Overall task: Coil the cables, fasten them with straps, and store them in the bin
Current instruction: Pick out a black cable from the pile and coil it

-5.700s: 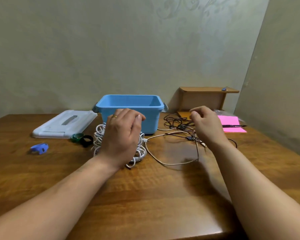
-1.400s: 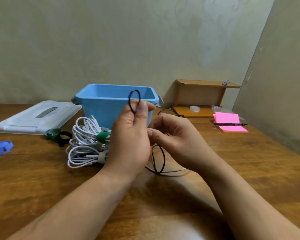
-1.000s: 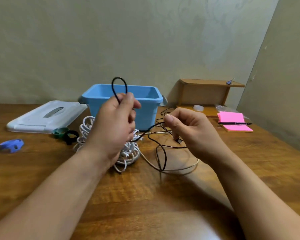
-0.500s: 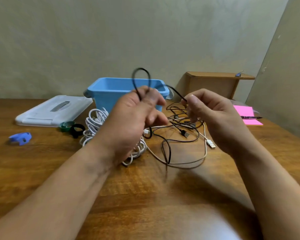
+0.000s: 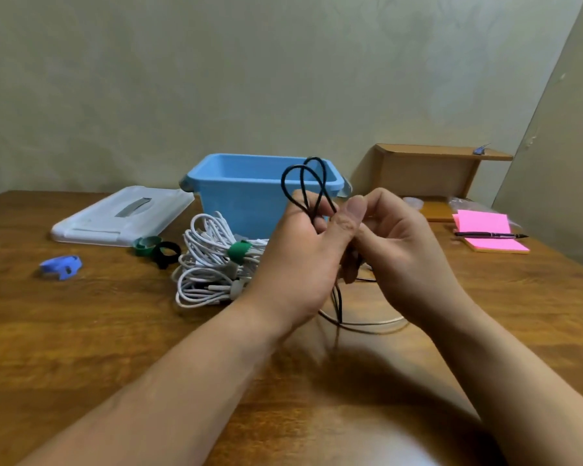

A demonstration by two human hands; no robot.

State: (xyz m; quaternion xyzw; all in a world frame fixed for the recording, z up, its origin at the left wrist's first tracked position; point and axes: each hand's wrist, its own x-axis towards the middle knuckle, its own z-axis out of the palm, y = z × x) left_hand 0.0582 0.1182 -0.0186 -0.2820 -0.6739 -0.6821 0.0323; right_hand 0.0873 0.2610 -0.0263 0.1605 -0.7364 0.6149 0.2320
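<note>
hands 2 — left hand (image 5: 300, 264), right hand (image 5: 404, 253) | bin (image 5: 246, 210) 1 | lid (image 5: 108, 220) 1 | black cable (image 5: 340, 304) 1 | loose straps 3 — green strap (image 5: 146, 244), black strap (image 5: 166, 254), blue strap (image 5: 61, 266)

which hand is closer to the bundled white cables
Left. The left hand is just right of the white cable bundle, holding loops of the black cable. The right hand is on the far side of the left hand, farther from the bundle.

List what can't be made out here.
Head view only:
- Inside of the bin: hidden by its front wall.
- The black cable below its two loops: covered by the left hand and right hand; plugs unseen.
- The small blue thing on the shelf: too small to identify.
</note>
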